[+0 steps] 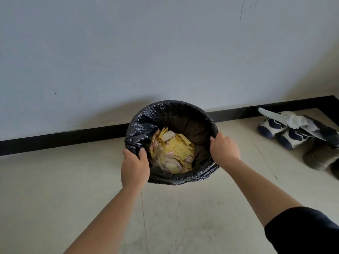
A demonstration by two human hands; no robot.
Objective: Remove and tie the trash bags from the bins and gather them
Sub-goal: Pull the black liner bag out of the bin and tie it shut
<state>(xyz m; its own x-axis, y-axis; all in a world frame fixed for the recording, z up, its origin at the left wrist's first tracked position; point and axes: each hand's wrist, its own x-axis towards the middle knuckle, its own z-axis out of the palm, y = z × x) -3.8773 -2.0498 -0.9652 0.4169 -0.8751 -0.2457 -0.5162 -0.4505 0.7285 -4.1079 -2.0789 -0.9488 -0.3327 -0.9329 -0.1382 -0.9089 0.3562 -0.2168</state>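
Left hand [134, 166] clamped on near-left rim of crinkled black plastic trash bag [172, 112]; right hand [224, 148] gripping right rim. Yellow paper scraps [180, 147] inside.

Plain pale wall [165, 52] with a few dark scuffs, black baseboard [64, 136] running along its foot, beige tiled floor [55, 189] below. Pair of slippers [286, 131] right against that baseboard.

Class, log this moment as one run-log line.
left hand: gripping black trash bag rim | right hand: gripping opposite rim | bag: in bin, untied
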